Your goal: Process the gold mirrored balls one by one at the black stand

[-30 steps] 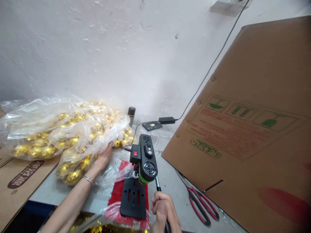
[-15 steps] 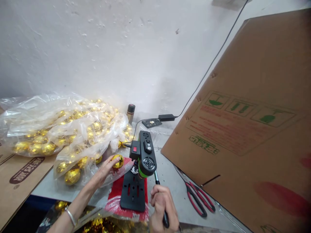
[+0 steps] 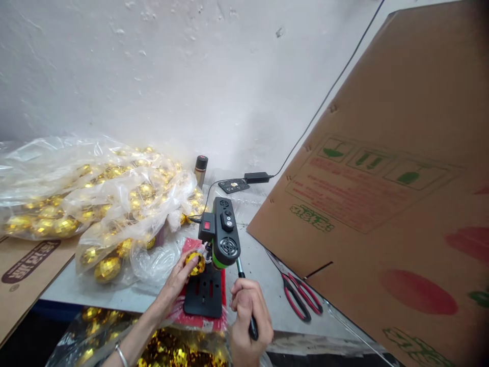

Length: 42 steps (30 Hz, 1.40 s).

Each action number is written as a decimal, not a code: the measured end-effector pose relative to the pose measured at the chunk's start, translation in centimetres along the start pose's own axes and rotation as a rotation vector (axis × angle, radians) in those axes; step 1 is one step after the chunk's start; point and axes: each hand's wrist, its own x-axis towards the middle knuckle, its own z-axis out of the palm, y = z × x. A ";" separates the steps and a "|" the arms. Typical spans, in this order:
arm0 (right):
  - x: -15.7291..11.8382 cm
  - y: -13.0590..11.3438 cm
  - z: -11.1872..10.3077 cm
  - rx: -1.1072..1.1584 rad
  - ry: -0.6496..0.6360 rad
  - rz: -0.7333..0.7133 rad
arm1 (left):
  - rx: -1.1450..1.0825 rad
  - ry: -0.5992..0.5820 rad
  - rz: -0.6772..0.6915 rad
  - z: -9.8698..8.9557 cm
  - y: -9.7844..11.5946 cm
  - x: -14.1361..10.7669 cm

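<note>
Wall (image 3: 191,76), pale: filling the far side. Printed carton (image 3: 362,163): leaning at the right, tilted. Desk (image 3: 262,270), grey: carrying the items I am listing from my remote station. Clear plastic bag (image 3: 147,224): sprawling at the left over many gold faceted balls. Flat cardboard (image 3: 38,278): lying under the bag's left end. Second bag (image 3: 181,349): bulging with gold pieces below the desk's near edge. Black machine (image 3: 227,224), red switch on its left: standing at centre on a slotted base plate (image 3: 204,298), which is resting over red material (image 3: 223,306). Red-and-black scissors (image 3: 306,318): lying at the right, beside the carton. Left hand (image 3: 183,275): I am seeing its fingers closing about one ball. Right hand (image 3: 250,311): its fingers are curling tightly around the lever (image 3: 252,329). Dark-capped can (image 3: 200,171): standing at the far side. Black adapter (image 3: 256,177): lying far, just right of a patterned dark slab (image 3: 234,185). Gold ball (image 3: 197,265): sitting in the left hand, above the plate, just near-left of the machine's head.
</note>
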 end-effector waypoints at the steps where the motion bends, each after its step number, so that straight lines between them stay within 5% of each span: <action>1: 0.0 0.0 0.0 -0.003 -0.005 0.004 | 0.009 0.007 -0.004 0.0 -0.1 -0.1; 6: 0.0 -0.2 0.0 0.000 0.000 0.002 | 0.012 0.061 0.102 0.0 -1.9 0.0; 15: 0.0 0.0 -0.3 0.000 -0.016 -0.023 | 0.480 0.004 0.399 0.0 -5.0 -0.7; 20: -0.2 0.0 -0.3 0.005 -0.018 -0.015 | 0.534 -0.022 0.479 0.2 -5.6 -0.8; 30: -0.3 0.0 -0.2 -0.002 -0.017 -0.017 | 0.544 -0.093 0.530 -0.3 -5.2 -1.5; 42: -0.6 0.3 -0.2 -0.016 0.014 -0.027 | 0.543 -0.124 0.390 0.6 -4.2 -0.6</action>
